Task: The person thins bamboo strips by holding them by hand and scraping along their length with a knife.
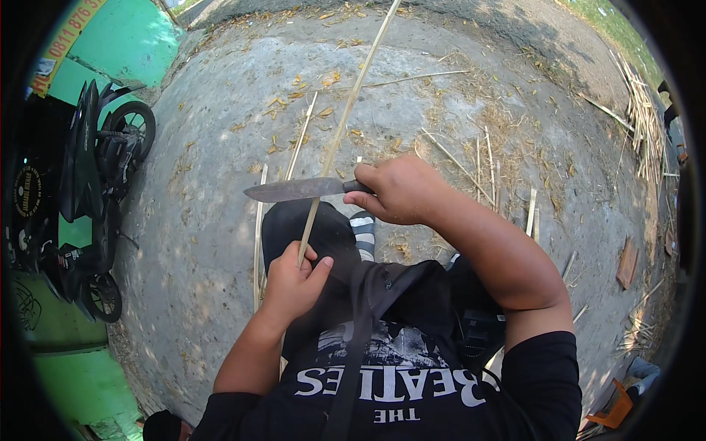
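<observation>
My right hand (401, 189) is closed round the dark handle of a large knife (294, 189). Its broad grey blade points left and lies across a long, thin bamboo strip (346, 110). The strip runs from my lap up past the far edge of the view. Its near end is pinched between the thumb and fingers of my left hand (298, 275), just above my dark-clothed knee. Blade and strip cross a short way beyond the left hand. Whether the edge bites into the strip cannot be made out.
Loose bamboo strips (301, 136) lie on the grey concrete ground (198, 242) among dry leaves and shavings. A large pile of strips (645, 125) is at the far right. A black motorcycle (103, 147) stands at the left by a green wall (140, 51). A brick-coloured block (627, 262) lies at right.
</observation>
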Tool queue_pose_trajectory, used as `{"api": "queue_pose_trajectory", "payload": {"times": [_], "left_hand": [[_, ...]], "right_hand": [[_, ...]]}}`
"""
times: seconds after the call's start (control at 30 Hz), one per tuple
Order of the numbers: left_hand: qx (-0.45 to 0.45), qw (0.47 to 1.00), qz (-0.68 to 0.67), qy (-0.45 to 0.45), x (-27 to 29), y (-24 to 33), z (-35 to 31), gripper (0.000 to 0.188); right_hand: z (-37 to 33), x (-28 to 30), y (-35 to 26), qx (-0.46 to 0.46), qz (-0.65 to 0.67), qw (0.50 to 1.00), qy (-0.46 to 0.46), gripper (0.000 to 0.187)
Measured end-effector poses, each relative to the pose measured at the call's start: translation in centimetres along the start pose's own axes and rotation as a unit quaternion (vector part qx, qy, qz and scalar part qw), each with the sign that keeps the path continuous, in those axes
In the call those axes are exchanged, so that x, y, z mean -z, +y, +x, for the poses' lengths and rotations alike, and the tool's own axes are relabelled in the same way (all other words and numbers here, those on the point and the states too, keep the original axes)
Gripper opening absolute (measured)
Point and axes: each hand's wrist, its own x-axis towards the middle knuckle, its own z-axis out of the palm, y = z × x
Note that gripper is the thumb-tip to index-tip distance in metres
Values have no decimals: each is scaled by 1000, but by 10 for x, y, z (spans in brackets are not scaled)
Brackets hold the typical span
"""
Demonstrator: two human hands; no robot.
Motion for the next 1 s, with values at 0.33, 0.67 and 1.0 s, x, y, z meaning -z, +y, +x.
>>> {"api": "queue_pose_trajectory", "payload": {"times": [0.33,0.67,1.0], "left_hand": [[-9,1000,13,0,-1,1,2,28],[-46,995,82,18,-6,5,-1,29],[-35,997,73,11,-4,4,-2,29]], "right_hand": [[3,3,18,-41,8,999,-23,55],[3,2,25,-41,18,999,-13,55],[5,-5,28,-11,2,1000,-14,56]]}}
